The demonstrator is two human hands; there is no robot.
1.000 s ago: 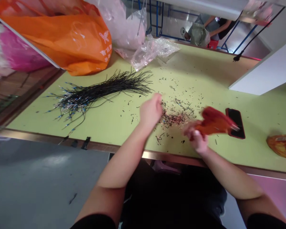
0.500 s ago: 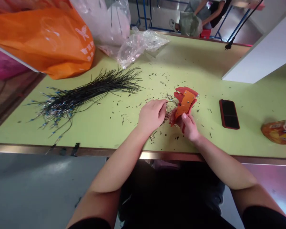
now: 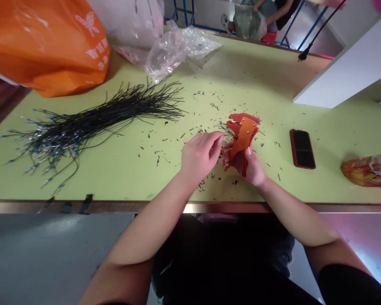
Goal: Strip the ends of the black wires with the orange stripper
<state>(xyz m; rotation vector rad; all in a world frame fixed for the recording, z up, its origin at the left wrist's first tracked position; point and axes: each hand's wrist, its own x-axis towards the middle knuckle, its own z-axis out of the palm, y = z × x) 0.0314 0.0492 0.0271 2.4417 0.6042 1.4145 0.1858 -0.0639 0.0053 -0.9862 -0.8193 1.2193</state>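
While the right hand (image 3: pixel 253 169) holds wire strippers (image 3: pixel 244 137), wire scraps (image 3: pixel 206 95) litter the table (image 3: pixel 266 80).

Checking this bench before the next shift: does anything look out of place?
Short black and metallic scraps are strewn across the green table, thickest around the red-and-orange tool, unlike the neatly gathered wire bundle beside them.

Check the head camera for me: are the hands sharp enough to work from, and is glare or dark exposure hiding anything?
In the head view, the left hand, the right hand and the red and orange hand tool look reasonably sharp; glare shows along the metal table edge and a pale sheen on the grey floor; the dark clothing below the table shows almost no detail.
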